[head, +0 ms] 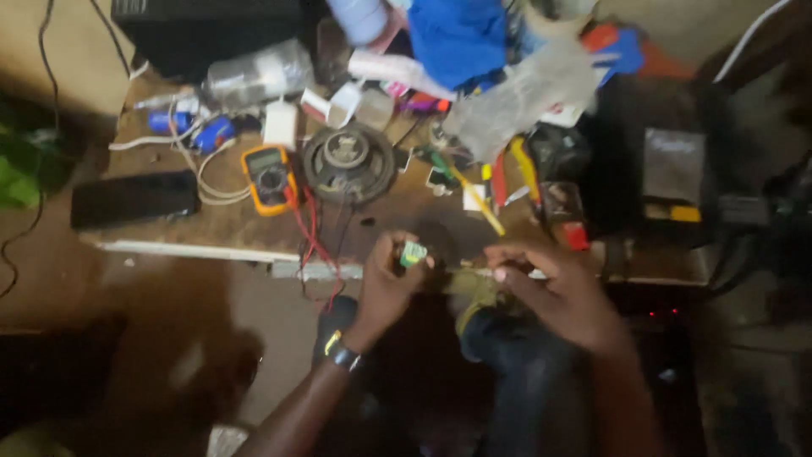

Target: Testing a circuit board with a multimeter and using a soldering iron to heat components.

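Note:
My left hand point(385, 288) is closed around a small green and white part point(414, 252), pinched between thumb and fingers just in front of the workbench edge. A dark band with a yellow mark point(341, 352) sits on that wrist. My right hand point(554, 288) is beside it, fingers curled together with the fingertips pointing left toward the part; whether it holds anything is blurred. Both hands hover over my lap, below the wooden workbench point(254, 224).
On the workbench lie an orange multimeter point(269, 178) with red leads point(309, 233), a round speaker point(348, 162), a black flat box point(134, 198), white cables point(203, 182), a yellow-handled tool point(478, 203), pliers with red and yellow grips point(512, 173), clear plastic bags point(524, 93) and blue cloth point(457, 34).

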